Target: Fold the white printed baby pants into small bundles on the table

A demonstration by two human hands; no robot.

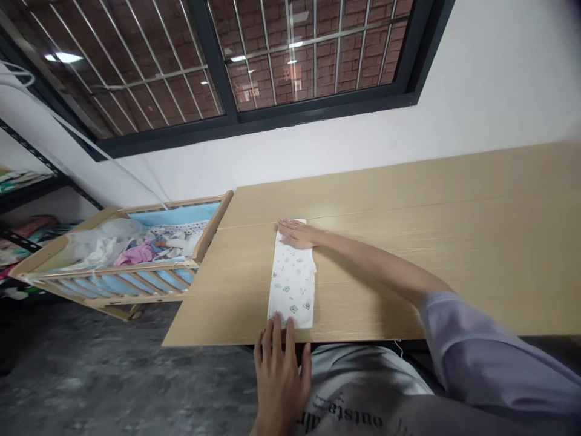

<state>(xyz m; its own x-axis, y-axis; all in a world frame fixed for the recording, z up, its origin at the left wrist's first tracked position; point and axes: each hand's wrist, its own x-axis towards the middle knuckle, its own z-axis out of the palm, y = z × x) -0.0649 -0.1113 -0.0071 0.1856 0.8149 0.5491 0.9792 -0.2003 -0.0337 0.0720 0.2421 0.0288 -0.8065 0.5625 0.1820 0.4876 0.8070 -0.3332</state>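
Note:
A white cloth garment [293,278] with small green prints lies folded into a long narrow strip on the wooden table [408,242]. My right hand [297,234] rests flat on its far end, fingers stretched out to the left. At the near end is my left hand [281,369], its fingers spread and the fingertips at the cloth's near edge by the table's front. Neither hand grips anything. What kind of garment it is cannot be made out while folded.
Left of the table stands a wooden crib [131,272] with blue lining, holding a pile of clothes [145,248]. Shelves with folded fabrics [34,233] are at the far left. A barred window [254,60] is set in the white wall behind the table.

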